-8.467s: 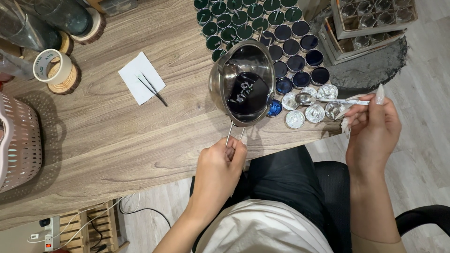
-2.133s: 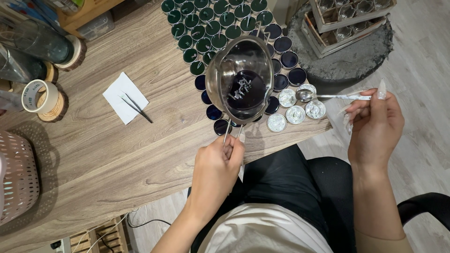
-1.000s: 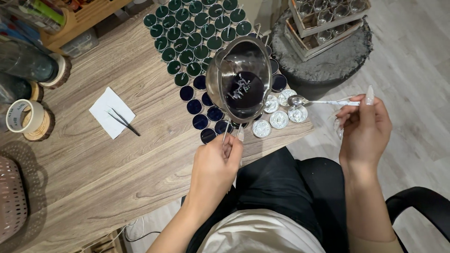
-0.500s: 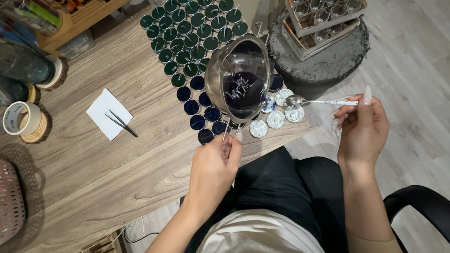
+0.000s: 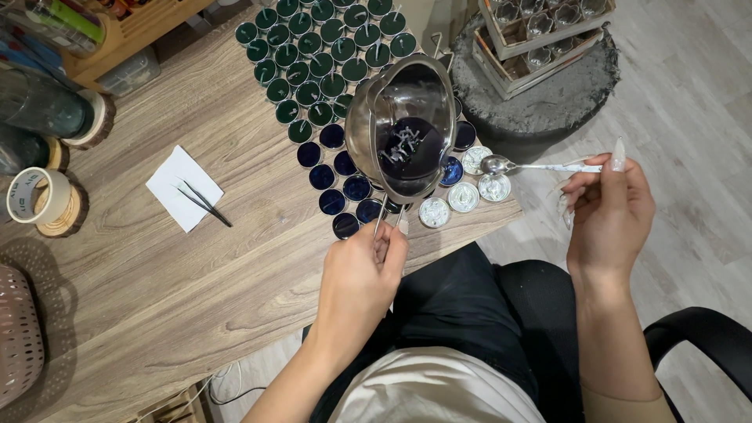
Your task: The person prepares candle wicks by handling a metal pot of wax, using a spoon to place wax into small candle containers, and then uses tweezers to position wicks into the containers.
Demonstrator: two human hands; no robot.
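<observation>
My left hand grips the wire handle of a steel melting pot and holds it over rows of small round tins. Dark blue liquid sits in the pot's bottom. The far tins hold green fill, the nearer ones dark blue. A few tins at the table's right edge look empty and silver. My right hand pinches a metal spoon by its handle, with the bowl just right of the pot, above the silver tins.
A white paper with dark tweezers lies left of the tins on the wooden table. Tape rolls and jars stand at the far left. A wooden crate of glass jars sits on a grey round stool. A black chair arm is at lower right.
The view has shifted, so the tins and pot sit more centrally. The pot has moved over different tins along the rows; my right hand keeps the spoon beside it.
</observation>
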